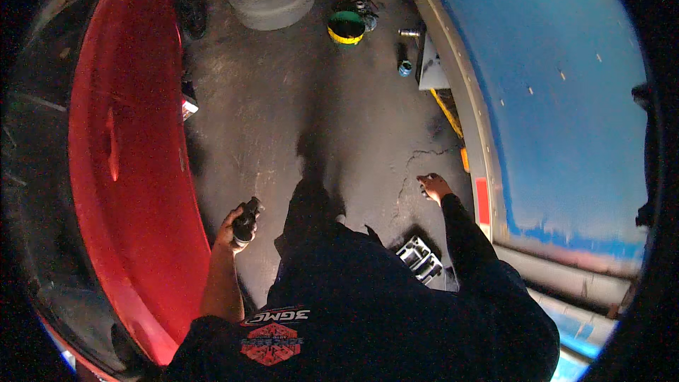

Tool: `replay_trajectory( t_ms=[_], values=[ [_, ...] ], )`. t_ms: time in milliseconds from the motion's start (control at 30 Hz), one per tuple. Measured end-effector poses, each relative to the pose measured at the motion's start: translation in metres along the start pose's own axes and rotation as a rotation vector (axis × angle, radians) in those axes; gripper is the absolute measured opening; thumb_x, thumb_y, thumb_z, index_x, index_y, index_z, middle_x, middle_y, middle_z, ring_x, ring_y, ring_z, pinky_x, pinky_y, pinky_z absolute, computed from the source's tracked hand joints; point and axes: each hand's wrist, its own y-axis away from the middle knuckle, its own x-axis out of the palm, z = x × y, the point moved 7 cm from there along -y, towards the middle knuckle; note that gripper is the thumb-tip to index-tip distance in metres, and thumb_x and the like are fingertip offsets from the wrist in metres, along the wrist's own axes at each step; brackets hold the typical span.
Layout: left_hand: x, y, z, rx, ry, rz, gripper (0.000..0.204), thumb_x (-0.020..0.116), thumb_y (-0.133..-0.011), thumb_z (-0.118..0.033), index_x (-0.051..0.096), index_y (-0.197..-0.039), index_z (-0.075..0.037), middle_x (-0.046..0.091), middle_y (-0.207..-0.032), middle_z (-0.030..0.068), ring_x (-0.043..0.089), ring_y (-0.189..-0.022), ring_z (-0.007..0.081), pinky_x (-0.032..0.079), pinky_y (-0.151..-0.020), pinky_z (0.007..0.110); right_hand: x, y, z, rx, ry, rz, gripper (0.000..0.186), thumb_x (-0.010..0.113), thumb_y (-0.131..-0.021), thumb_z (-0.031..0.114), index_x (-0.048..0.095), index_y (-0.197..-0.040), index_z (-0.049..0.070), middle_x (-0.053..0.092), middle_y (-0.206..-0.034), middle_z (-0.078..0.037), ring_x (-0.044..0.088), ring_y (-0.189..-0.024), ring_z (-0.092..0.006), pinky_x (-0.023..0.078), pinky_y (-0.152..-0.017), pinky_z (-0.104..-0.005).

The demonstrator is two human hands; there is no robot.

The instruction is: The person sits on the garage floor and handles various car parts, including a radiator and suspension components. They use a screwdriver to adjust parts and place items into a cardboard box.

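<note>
My left hand (228, 233) is closed around a stubby dark object (247, 221) with a paler rounded end, beside the red car's side. Its exact kind is too dark to make out. On the other side, my right hand (436, 187) has its fingers curled, with something small and dark at the fingertips that I cannot name. That hand is over the floor near the blue vehicle's lower edge. Below it on the floor lies an open case (421, 260) with light-coloured pieces, close to my right forearm.
A red car body (131, 148) lines the left, a blue vehicle panel (559, 92) the right. Farther off on the floor are stacked tyres (272, 3), a green and yellow round container (346, 28), a small bluish can (404, 68) and a grey flat panel (431, 67).
</note>
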Motion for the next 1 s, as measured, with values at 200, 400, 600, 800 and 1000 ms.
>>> replay_trajectory(
  t_ms=[200, 400, 600, 800, 1000],
  values=[
    [0.093, -0.161, -0.112, 0.1, -0.069, -0.039, 0.049, 0.073, -0.101, -0.034, 0.061, -0.141, -0.008, 0.075, -0.104, 0.0126, 0.073, -0.078, 0.0253, 0.063, -0.062, 0.038, -0.068, -0.205, 0.119, 0.175, 0.029, 0.03, 0.05, 0.066, -0.107, 0.042, 0.064, -0.149, 0.014, 0.073, -0.121, -0.016, 0.074, -0.107, -0.0293, 0.06, -0.095, -0.0426],
    [0.164, -0.292, -0.226, -0.088, -0.166, -0.148, 0.055, 0.069, -0.1, -0.034, 0.058, -0.146, -0.004, 0.075, -0.115, 0.016, 0.077, -0.088, 0.0301, 0.067, -0.065, 0.041, -0.11, -0.366, 0.182, 0.224, 0.143, 0.206, 0.102, 0.076, -0.087, 0.071, 0.055, -0.15, -0.006, 0.067, -0.143, -0.03, 0.065, -0.133, -0.0434, 0.051, -0.113, -0.0479],
    [0.238, -0.366, -0.273, -0.319, -0.197, -0.227, 0.077, 0.078, -0.09, -0.029, 0.047, -0.157, -0.007, 0.073, -0.116, 0.0136, 0.074, -0.089, 0.0252, 0.066, -0.065, 0.042, -0.165, -0.573, 0.127, 0.498, -0.092, -0.141, 0.116, 0.081, -0.08, 0.076, 0.05, -0.15, -0.01, 0.075, -0.122, -0.029, 0.074, -0.112, -0.0437, 0.058, -0.103, -0.0502],
    [0.231, -0.444, -0.247, -0.398, -0.124, -0.383, 0.076, 0.078, -0.09, -0.03, 0.048, -0.156, -0.007, 0.071, -0.118, 0.0137, 0.072, -0.091, 0.0263, 0.065, -0.066, 0.043, -0.212, -0.761, 0.038, 0.788, 0.246, -0.115, 0.107, 0.075, -0.088, 0.073, 0.043, -0.157, -0.002, 0.052, -0.157, -0.028, 0.053, -0.146, -0.0453, 0.043, -0.122, -0.0576],
    [0.226, -0.542, -0.224, -0.414, -0.113, -0.537, 0.074, 0.078, -0.091, -0.031, 0.049, -0.155, -0.008, 0.07, -0.12, 0.0137, 0.071, -0.093, 0.0273, 0.065, -0.066, 0.043, -0.248, -0.887, -0.035, 0.556, 0.702, -0.219, 0.121, 0.08, -0.081, 0.07, 0.031, -0.168, 0.003, 0.045, -0.166, -0.025, 0.043, -0.153, -0.0487, 0.036, -0.125, -0.0616]
  ],
)
